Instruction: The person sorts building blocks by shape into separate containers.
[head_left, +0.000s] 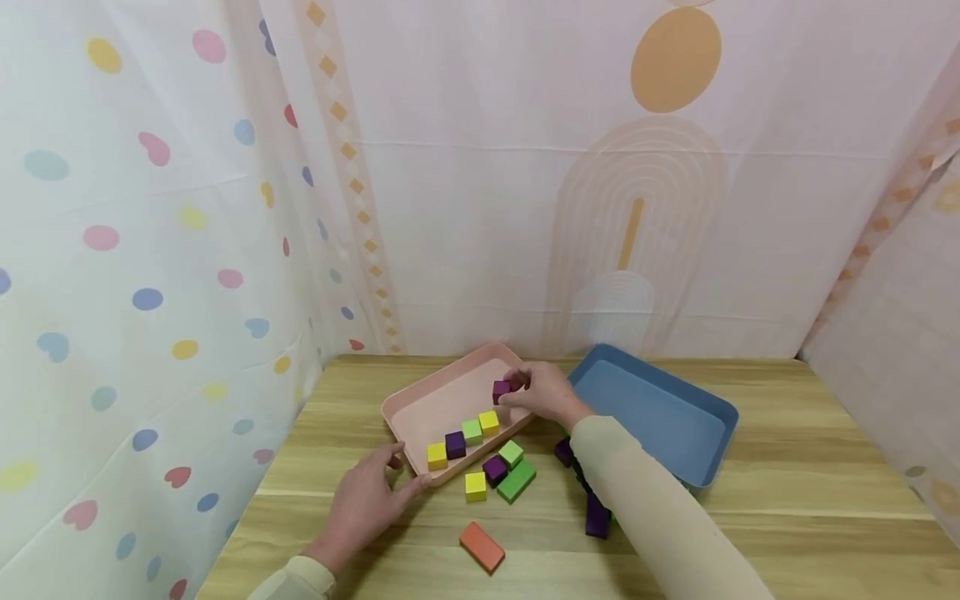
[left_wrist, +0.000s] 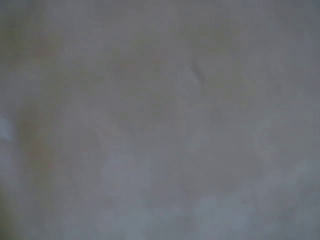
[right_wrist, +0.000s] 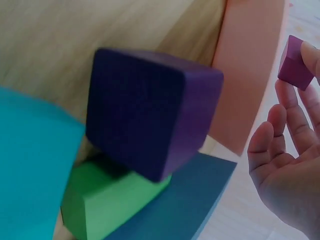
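My right hand [head_left: 551, 392] pinches a purple cube [head_left: 501, 392] between thumb and fingertips, above the far right part of the pink tray [head_left: 442, 383]. The right wrist view also shows this held cube [right_wrist: 295, 62]. Inside the tray, along its front side, a yellow cube [head_left: 437, 456], a dark purple cube [head_left: 455, 444], a light green cube [head_left: 472, 432] and another yellow cube [head_left: 488, 423] form a row. My left hand [head_left: 367, 500] touches the tray's near left short side with fingertips and thumb. The left wrist view is a blur.
In front of the tray lie a yellow cube [head_left: 476, 487], a purple cube [head_left: 495, 470], a light green cube [head_left: 512, 454], a green block [head_left: 517, 481] and an orange block [head_left: 482, 547]. A blue tray [head_left: 652, 408] stands right; more blocks [head_left: 597, 515] lie partly hidden under my right forearm.
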